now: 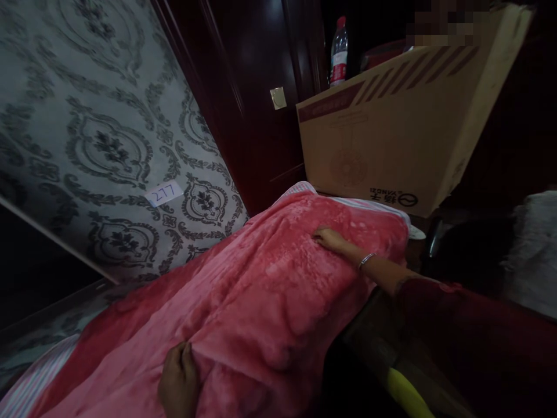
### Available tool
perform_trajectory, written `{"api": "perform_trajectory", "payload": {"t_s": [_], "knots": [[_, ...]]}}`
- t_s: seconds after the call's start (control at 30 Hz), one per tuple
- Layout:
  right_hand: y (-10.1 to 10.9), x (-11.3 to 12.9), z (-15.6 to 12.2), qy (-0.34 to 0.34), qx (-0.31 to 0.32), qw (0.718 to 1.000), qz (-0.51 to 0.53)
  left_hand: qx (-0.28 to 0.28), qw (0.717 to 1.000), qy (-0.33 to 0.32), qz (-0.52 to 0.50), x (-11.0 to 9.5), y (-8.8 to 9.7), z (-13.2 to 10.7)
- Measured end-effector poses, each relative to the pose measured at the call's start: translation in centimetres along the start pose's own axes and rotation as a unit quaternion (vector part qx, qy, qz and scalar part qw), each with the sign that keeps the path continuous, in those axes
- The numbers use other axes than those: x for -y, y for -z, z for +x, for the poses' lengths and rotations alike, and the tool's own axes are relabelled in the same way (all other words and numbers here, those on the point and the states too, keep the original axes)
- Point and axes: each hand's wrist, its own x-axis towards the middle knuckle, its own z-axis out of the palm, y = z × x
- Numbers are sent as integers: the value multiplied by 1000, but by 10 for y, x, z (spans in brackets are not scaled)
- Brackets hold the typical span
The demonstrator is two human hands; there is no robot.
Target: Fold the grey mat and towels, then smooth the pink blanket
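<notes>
A plush pink blanket [243, 296] lies spread over a bed, covering a striped sheet [30, 383] that shows at the lower left. My left hand [178, 380] is at the bottom of the view, fingers closed on a fold of the blanket. My right hand [331, 239] reaches out flat on the blanket's far end, fingers stretched, with a thin bracelet [366, 260] on the wrist and a dark red sleeve behind it.
A large cardboard box [391, 133] stands beyond the bed's far end, a water bottle [339, 52] behind it. A patterned wall [96, 133] with a label reading 277 runs along the left. Dark wooden panels [256, 87] are behind. A yellow object [404, 392] lies lower right.
</notes>
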Motion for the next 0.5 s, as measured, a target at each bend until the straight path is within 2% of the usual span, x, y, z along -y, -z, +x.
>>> {"api": "perform_trajectory", "payload": {"t_s": [0.1,0.27,0.5], "knots": [[-6,4,1,-1,12,1000,-25,-6,1000,3,-7,1,-1,0],[-13,9,2,-26,3,998,-53,18,1000,18,1,-1,1,1],[6,10,5,-58,-42,996,-47,28,999,37,7,-3,1,2]]}}
